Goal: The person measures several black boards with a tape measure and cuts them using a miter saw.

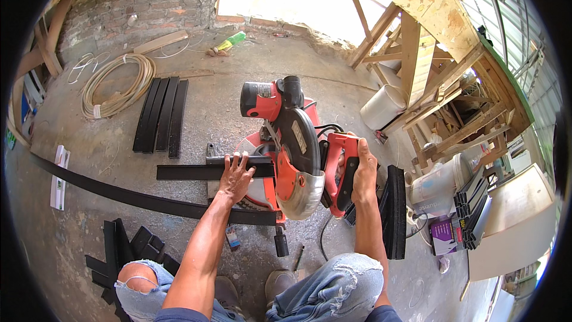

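In the middle of the floor stands a red and black miter saw (301,137), its round blade guard raised toward me. My right hand (364,170) is wrapped round the saw's red handle (341,188). With its fingers bent over the fence, my left hand (236,176) clasps a short black metal profile (187,172) against it, left of the blade. Nearer to me, a long black profile (137,198) runs from the far left, its right end lying by the saw's base under my left forearm. The blade's lower edge is hidden by the guard.
Black strips (161,116) lie beyond on the left, near a coiled hose (118,86) and a spirit level (59,177). Cut black pieces (125,247) are piled by my left knee. Longer bars (395,211), a white bucket (438,185) and timber framing (444,113) stand right.
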The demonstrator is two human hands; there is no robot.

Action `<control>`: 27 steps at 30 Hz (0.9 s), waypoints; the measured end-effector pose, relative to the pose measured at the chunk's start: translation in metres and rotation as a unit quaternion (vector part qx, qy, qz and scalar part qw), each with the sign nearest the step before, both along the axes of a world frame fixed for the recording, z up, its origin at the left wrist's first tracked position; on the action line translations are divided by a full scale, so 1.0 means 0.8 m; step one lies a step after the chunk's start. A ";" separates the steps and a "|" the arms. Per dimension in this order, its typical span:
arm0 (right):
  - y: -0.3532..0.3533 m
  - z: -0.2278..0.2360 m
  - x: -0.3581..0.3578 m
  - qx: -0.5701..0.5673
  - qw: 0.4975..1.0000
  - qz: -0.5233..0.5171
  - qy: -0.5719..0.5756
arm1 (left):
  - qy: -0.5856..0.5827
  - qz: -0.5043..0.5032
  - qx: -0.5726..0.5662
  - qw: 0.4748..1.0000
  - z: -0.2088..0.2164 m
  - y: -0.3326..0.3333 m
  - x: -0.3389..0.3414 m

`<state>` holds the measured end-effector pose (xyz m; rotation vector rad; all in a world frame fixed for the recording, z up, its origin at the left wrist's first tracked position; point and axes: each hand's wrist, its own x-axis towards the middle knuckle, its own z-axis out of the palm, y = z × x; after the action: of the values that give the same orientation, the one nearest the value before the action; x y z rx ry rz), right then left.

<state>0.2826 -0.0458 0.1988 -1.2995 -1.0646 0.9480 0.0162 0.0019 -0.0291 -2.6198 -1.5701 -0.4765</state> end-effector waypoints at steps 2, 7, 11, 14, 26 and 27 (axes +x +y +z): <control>0.000 -0.001 0.001 -0.003 1.000 0.003 -0.020 | 0.000 0.000 -0.003 1.000 0.000 -0.001 0.000; 0.001 -0.005 0.002 0.005 1.000 0.004 -0.012 | -0.001 -0.001 -0.013 1.000 0.002 -0.001 0.002; 0.000 -0.009 0.003 0.004 1.000 0.005 0.000 | -0.006 0.003 -0.012 1.000 0.002 -0.002 0.000; -0.002 -0.010 0.004 0.005 1.000 0.004 -0.010 | -0.001 0.005 -0.009 1.000 0.002 -0.002 0.001; -0.011 -0.020 0.003 0.018 1.000 0.004 0.003 | -0.012 0.008 -0.007 1.000 0.001 -0.002 0.002; -0.011 -0.021 0.003 0.018 1.000 0.003 0.002 | -0.012 0.006 -0.013 1.000 0.001 -0.002 0.003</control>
<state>0.2854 -0.0545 0.1819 -1.2642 -1.0780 0.9320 0.0188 0.0006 -0.0282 -2.6311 -1.6092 -0.4925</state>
